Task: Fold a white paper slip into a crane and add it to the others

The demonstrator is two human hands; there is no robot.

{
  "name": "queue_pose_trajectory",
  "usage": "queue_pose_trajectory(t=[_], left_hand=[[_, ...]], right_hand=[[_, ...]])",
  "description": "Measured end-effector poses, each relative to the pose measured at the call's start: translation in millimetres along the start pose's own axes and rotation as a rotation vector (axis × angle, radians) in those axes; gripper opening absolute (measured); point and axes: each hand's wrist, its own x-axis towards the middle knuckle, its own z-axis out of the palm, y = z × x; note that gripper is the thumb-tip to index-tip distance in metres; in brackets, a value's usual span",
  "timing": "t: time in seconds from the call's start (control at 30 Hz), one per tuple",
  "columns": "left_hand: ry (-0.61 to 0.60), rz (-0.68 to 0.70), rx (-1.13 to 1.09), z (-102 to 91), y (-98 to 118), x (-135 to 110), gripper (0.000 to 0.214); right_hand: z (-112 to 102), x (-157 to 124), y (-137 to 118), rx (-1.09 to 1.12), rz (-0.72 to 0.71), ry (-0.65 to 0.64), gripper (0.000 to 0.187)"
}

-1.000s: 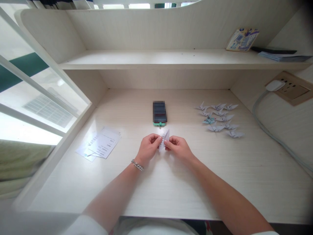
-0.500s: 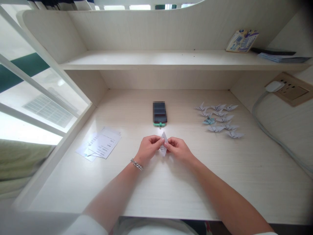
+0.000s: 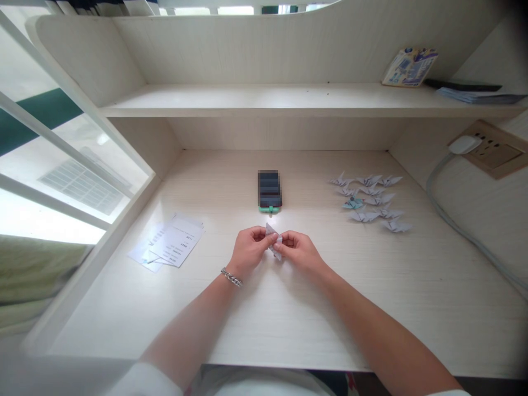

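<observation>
A small piece of folded white paper (image 3: pixel 270 230) is pinched between my two hands over the middle of the desk. My left hand (image 3: pixel 251 247), with a silver chain bracelet (image 3: pixel 231 276) at its wrist, grips the paper's left side between thumb and fingers. On the other side, my right hand (image 3: pixel 300 248) pinches the right edge with its thumb on top. The fingertips hide part of the paper. Just beyond the hands lies a phone (image 3: pixel 269 190) with a green lower edge, its screen pixelated.
Several folded paper cranes (image 3: pixel 373 202), one of them bluish, stand on the right. Printed paper slips (image 3: pixel 181 239) lie in a pile on the left. A shelf (image 3: pixel 247 99) spans the back, holding a small box (image 3: pixel 410 68). A cable (image 3: pixel 447 214) runs down the right side from a socket (image 3: pixel 495 149).
The folded paper has turned in my fingers; its upper tip now leans left and its lower tip right. Both hands stay in nearly the same place.
</observation>
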Motion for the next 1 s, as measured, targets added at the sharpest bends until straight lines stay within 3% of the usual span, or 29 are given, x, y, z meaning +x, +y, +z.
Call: queue_pose_trajectory(t=[0.13, 0.33, 0.6, 0.8, 1.0], left_hand=[[0.11, 0.023, -0.03, 2.4, 1.4, 1.3, 0.026], [0.191, 0.025, -0.096, 1.8, -3.1, 4.0, 0.026], [0.207, 0.002, -0.274, -3.3, -2.1, 4.8, 0.024], [0.177, -0.008, -0.226, 1.2, -1.5, 2.3, 0.024], [0.207, -0.019, -0.174, 2.3, 0.8, 2.1, 0.03]], right_hand=[[3.4, -2.6, -6.8, -0.036, 0.056, -0.016, 0.03], [4.3, -1.9, -6.8, -0.112, 0.007, 0.02, 0.023], [-5.8, -0.7, -5.0, -0.161, 0.015, -0.025, 0.018], [-1.9, -1.5, -6.5, -0.019, 0.015, -0.038, 0.028], [-3.0, 0.1, -6.6, -0.021, -0.003, 0.0, 0.027]])
